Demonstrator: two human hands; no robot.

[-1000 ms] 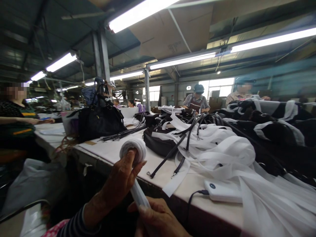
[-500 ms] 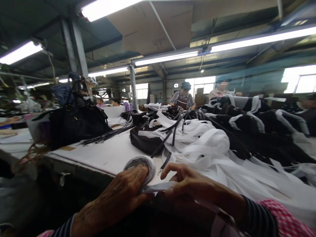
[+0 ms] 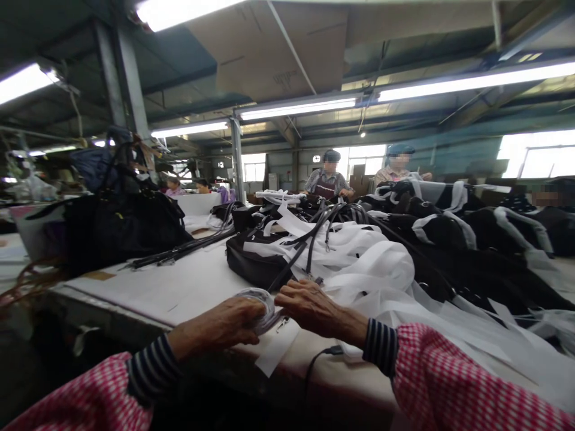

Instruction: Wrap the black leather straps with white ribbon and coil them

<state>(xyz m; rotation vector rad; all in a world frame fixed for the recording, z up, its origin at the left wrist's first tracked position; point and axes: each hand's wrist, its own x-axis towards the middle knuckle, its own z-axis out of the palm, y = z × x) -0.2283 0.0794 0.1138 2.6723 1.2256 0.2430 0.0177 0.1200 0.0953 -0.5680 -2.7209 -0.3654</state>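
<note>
My left hand [image 3: 220, 320] is closed around a roll of clear tape [image 3: 268, 302], held tilted above the front edge of the table. My right hand [image 3: 309, 306] meets the roll's right side, its fingers pinched on the tape's edge there; the fingertips are partly hidden. Just behind the right hand, a black strap [image 3: 290, 266] runs down from a tangle of straps. A small metal clasp [image 3: 283, 323] shows below the hands. Under them a white strip [image 3: 279, 348] hangs over the table edge.
White strips [image 3: 381, 263] heap to the right, beside piled black bags [image 3: 489, 263]. A black pouch [image 3: 251, 260] lies ahead on the white tabletop [image 3: 148, 293]. A large black bag [image 3: 126, 224] stands left. A cable [image 3: 309, 371] hangs in front. Two people [image 3: 330, 176] work across the table.
The stretch of tape between my hands has shortened, and my right hand has come in against the roll. The hands have moved slightly away from me, and the view has shifted right.
</note>
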